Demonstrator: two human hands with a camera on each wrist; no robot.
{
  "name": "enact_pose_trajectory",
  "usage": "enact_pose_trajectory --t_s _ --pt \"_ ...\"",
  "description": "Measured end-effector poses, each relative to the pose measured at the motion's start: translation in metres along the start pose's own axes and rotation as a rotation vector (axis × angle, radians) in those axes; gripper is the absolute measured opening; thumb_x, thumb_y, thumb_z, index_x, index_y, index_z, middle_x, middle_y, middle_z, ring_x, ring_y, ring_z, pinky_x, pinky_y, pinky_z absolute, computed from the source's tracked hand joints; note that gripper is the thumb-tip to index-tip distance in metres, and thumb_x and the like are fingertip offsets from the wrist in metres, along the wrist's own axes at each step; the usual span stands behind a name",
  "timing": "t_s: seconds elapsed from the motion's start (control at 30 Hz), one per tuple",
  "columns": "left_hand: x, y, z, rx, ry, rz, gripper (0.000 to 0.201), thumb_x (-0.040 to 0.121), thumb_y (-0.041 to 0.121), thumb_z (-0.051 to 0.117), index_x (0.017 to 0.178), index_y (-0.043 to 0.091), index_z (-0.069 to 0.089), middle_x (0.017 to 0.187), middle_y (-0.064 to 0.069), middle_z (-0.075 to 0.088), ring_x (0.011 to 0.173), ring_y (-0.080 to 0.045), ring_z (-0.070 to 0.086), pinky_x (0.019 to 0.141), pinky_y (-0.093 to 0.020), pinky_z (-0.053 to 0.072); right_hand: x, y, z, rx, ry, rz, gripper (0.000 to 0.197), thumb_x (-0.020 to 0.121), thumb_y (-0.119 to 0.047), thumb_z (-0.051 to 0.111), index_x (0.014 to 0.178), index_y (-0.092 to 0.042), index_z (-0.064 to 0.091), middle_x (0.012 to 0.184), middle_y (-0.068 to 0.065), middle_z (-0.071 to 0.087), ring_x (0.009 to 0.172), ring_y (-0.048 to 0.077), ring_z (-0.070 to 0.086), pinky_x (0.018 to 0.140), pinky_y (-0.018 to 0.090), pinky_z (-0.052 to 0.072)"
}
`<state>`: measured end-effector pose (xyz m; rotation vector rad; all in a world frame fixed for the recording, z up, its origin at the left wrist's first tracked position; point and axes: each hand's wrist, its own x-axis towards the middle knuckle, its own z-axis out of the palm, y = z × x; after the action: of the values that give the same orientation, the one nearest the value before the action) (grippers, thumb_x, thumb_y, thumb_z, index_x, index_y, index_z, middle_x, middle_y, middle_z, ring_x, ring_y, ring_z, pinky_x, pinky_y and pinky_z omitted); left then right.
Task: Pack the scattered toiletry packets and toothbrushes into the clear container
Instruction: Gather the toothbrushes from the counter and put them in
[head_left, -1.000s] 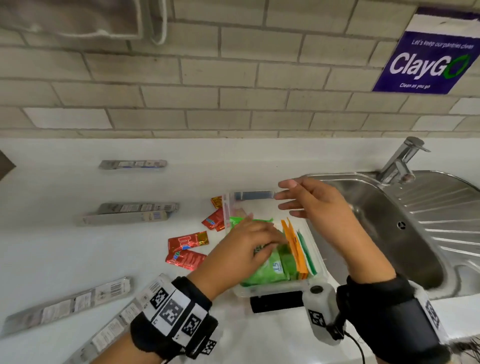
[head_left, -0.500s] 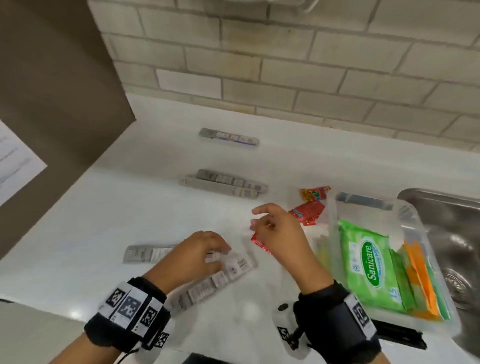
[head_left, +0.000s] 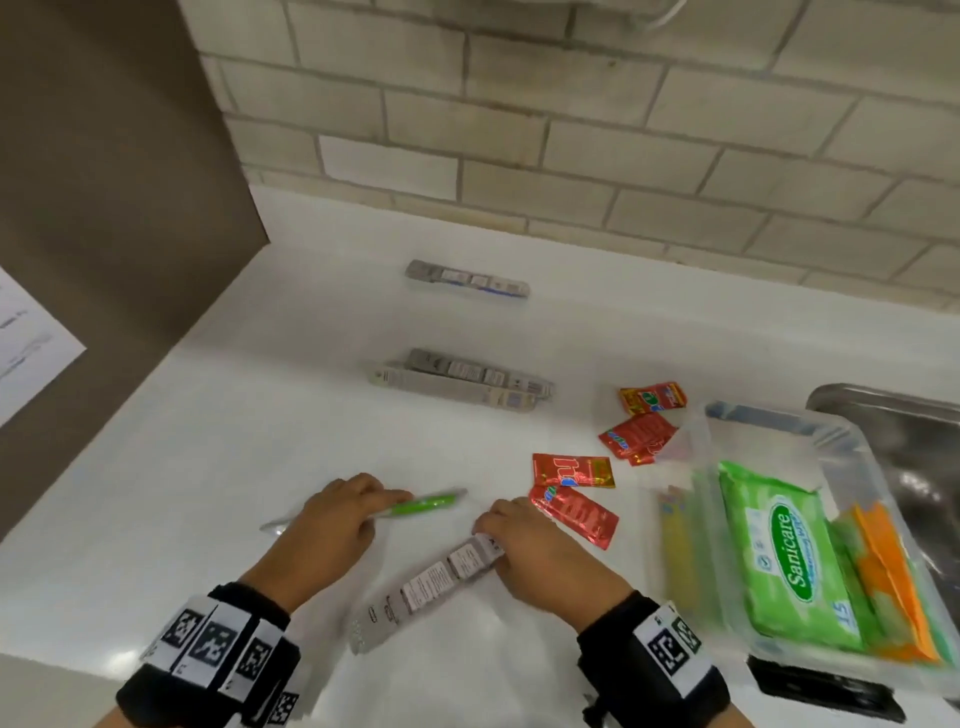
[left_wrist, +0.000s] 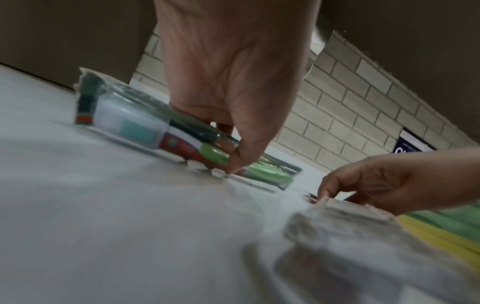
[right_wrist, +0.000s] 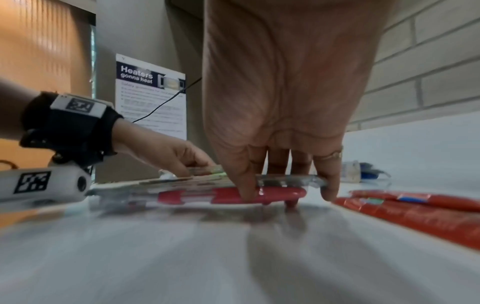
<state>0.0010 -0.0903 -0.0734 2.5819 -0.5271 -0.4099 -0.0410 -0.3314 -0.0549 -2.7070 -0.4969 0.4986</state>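
My left hand (head_left: 371, 493) pinches a clear-fronted toothbrush packet with a green handle (head_left: 423, 504) low on the white counter. In the left wrist view, the thumb and fingers of that left hand (left_wrist: 231, 153) clamp the green toothbrush packet (left_wrist: 210, 153). My right hand (head_left: 493, 527) grips the far end of a grey-backed toothbrush packet (head_left: 441, 571); in the right wrist view this packet (right_wrist: 223, 195) shows a red handle, held by the right hand (right_wrist: 272, 181). The clear container (head_left: 779, 428) stands at the right with green wipes (head_left: 779, 556) and orange packets (head_left: 888, 577) inside.
Red sachets (head_left: 571, 470) lie between my right hand and the container, with more (head_left: 639, 434) by its far corner. Further toothbrush packets (head_left: 462, 379) (head_left: 467, 280) lie toward the brick wall. A steel sink (head_left: 909, 441) lies to the right, a brown panel (head_left: 104, 208) on the left.
My left hand has turned one toothbrush packet so its green handle shows. My right hand has left the red sachets and taken hold of the end of the grey-backed packet.
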Motion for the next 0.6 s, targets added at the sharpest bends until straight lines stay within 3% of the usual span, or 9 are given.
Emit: enact_pose_trajectory --t_s 0.13,0.2,0.27,0.33,0.4,0.5,0.53,0.6 --pt "0.015 0.023 -0.038 -0.348 -0.037 -0.075 0.038 0.091 0.026 0.048 0.123 0.045 0.046 0.086 0.015 0.060 0.073 -0.005 0.059 0.073 -0.024 0.046 -0.030 -0.002 -0.035 0.251 0.008 0.141 0.027 0.093 -0.012 0.043 0.118 -0.017 0.048 0.108 0.007 0.060 0.094 0.022 0.058 0.079 0.030 0.045" --pt "0.029 0.040 -0.059 -0.361 -0.035 -0.062 0.037 0.094 0.033 0.043 0.124 0.052 0.031 0.089 0.008 0.063 0.054 -0.010 0.065 0.053 -0.025 0.051 -0.050 -0.004 -0.059 0.447 0.042 0.174 0.032 0.095 -0.016 0.043 0.126 -0.024 0.039 0.105 0.002 0.058 0.088 0.017 0.058 0.079 0.029 0.046" --pt "0.046 0.060 -0.077 -0.460 -0.107 -0.052 0.042 0.095 0.032 0.042 0.129 0.049 0.024 0.099 0.000 0.060 0.050 -0.017 0.066 0.043 -0.029 0.051 -0.073 -0.004 -0.086 0.738 0.114 0.139 0.041 0.093 -0.011 0.048 0.127 -0.029 0.033 0.106 0.005 0.060 0.093 0.017 0.063 0.083 0.035 0.051" --pt "0.061 0.084 -0.089 -0.620 -0.215 -0.041 0.047 0.092 0.023 0.050 0.128 0.045 0.030 0.110 -0.005 0.057 0.057 -0.018 0.067 0.047 -0.035 0.055 -0.096 0.002 -0.115 1.031 0.245 0.114 0.054 0.088 -0.006 0.055 0.130 -0.030 0.031 0.107 0.005 0.063 0.104 0.022 0.064 0.091 0.046 0.051" --pt "0.073 0.113 -0.098 -0.778 -0.333 0.014 0.060 0.083 0.013 0.056 0.126 0.048 0.032 0.119 0.005 0.054 0.074 -0.020 0.071 0.054 -0.037 0.058 -0.119 0.011 -0.145 1.251 0.366 0.072 0.057 0.081 -0.014 0.067 0.128 -0.029 0.036 0.108 0.011 0.065 0.107 0.033 0.064 0.089 0.050 0.051" --pt "0.090 0.153 -0.103 -0.842 -0.471 0.169 0.079 0.079 0.001 0.062 0.129 0.051 0.028 0.124 0.022 0.050 0.097 -0.015 0.068 0.069 -0.031 0.059 -0.146 0.034 -0.181 1.561 0.483 0.002 0.045 0.072 -0.030 0.076 0.109 -0.025 0.050 0.109 0.019 0.067 0.099 0.047 0.064 0.080 0.049 0.057" --pt "0.094 0.166 -0.104 -0.842 -0.496 0.220 0.082 0.079 0.005 0.066 0.132 0.051 0.024 0.127 0.023 0.048 0.103 -0.013 0.066 0.073 -0.029 0.058 -0.152 0.042 -0.192 1.622 0.529 0.011 0.038 0.074 -0.032 0.073 0.104 -0.021 0.052 0.106 0.022 0.068 0.095 0.046 0.066 0.078 0.049 0.058" --pt "0.105 0.189 -0.103 -0.851 -0.508 0.281 0.096 0.063 0.029 0.082 0.134 0.050 0.022 0.127 0.017 0.054 0.108 -0.013 0.064 0.078 -0.025 0.056 -0.161 0.060 -0.209 1.647 0.637 0.089 0.021 0.081 -0.028 0.060 0.094 -0.013 0.053 0.091 0.021 0.070 0.085 0.040 0.070 0.070 0.044 0.060"
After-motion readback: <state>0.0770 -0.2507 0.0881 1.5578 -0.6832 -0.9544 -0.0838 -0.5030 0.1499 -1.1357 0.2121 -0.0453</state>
